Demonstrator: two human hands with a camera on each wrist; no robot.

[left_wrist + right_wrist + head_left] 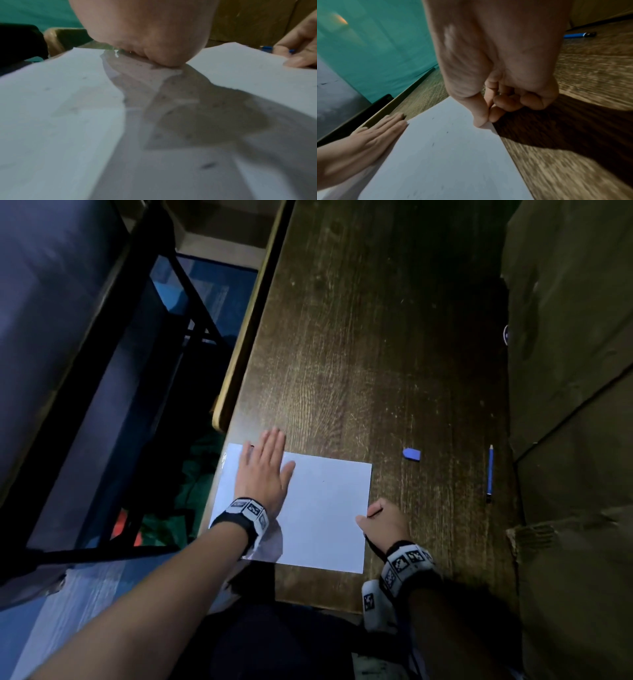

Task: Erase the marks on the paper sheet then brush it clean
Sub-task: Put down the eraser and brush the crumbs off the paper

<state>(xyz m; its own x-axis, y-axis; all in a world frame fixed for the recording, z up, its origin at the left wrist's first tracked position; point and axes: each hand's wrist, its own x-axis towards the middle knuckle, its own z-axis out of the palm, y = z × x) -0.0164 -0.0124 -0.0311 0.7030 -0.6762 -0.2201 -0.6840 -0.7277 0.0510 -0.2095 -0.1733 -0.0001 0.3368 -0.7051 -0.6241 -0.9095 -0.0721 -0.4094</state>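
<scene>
Paper sheet [318, 518]: white w/ a few tiny dark specks. Counter [376, 354]: dark brown, streaky wood grain. Eraser [411, 454]: blue. Pencil [490, 470]: blue, dark tip at near end. Wristbands [248, 510]: white w/ black square-code patterns, black strap. Cloth [385, 47] behind counter: teal-green.

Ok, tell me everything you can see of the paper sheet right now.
The paper sheet is plain white and rectangular, lying flat near the front edge of the dark wooden table. A few small dark specks dot it. The left hand rests flat on its far left part; the right hand pinches its right edge between thumb and fingers.
</scene>
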